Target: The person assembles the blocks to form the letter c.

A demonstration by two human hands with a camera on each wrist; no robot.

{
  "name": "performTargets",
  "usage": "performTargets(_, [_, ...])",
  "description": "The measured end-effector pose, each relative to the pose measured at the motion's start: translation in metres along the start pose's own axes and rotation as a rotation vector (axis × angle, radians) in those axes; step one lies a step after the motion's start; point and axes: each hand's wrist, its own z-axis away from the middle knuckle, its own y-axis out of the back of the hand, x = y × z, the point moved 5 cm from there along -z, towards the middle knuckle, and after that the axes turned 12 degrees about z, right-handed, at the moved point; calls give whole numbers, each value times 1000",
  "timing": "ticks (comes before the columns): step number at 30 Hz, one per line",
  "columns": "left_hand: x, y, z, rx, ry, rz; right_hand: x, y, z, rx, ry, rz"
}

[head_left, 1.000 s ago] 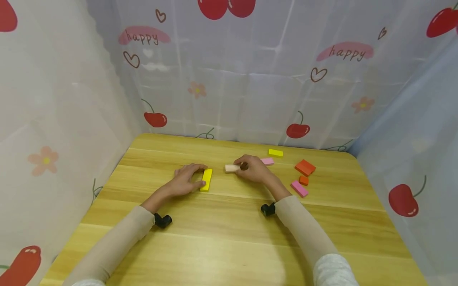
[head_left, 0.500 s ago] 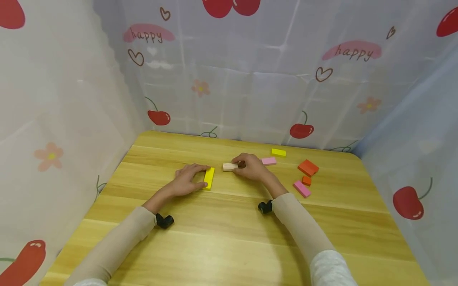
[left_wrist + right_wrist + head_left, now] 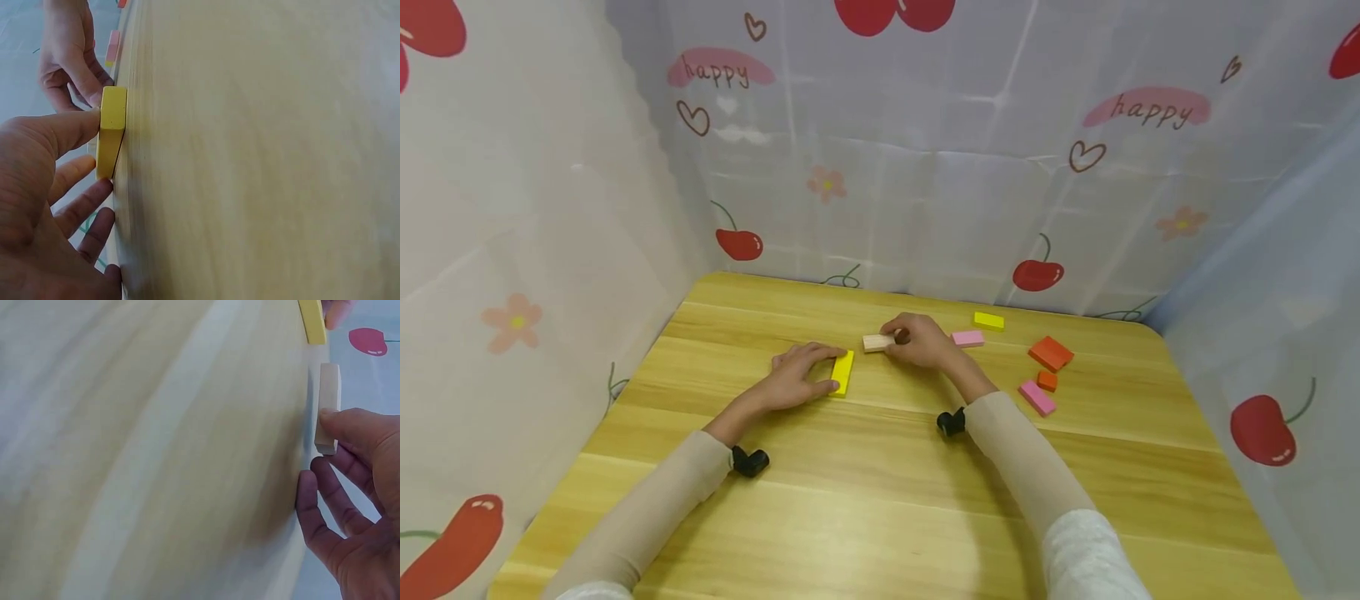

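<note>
At the middle of the table, my left hand (image 3: 793,379) pinches a yellow wooden block (image 3: 842,373) lengthwise, thumb at its near end and forefinger at its far end. The yellow block (image 3: 112,128) lies flat in the left wrist view, with the other fingers spread behind it. My right hand (image 3: 921,340) pinches a plain, unpainted wooden block (image 3: 877,342) between thumb and fingers, just right of and slightly beyond the yellow one. In the right wrist view the plain block (image 3: 329,403) is close over the tabletop, and the right fingers cover part of it.
Right of my right hand lie a pink block (image 3: 967,338), another yellow block (image 3: 988,321), an orange-red flat piece (image 3: 1051,353), a small orange block (image 3: 1047,381) and a second pink block (image 3: 1037,397). A printed curtain (image 3: 925,208) hangs behind the wooden table (image 3: 865,500).
My right hand has carried the plain block left and a little farther away, closer to the yellow block. My left hand keeps its grip almost in place; the head view has shifted slightly.
</note>
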Motion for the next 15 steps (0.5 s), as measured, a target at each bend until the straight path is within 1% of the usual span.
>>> performTargets(8, [1,1,-1,11,10,-3,-6,3,-10,-21,24,40])
performTargets(15, [1,-1,1,8,5,15,-11,0,-18,-57,45,59])
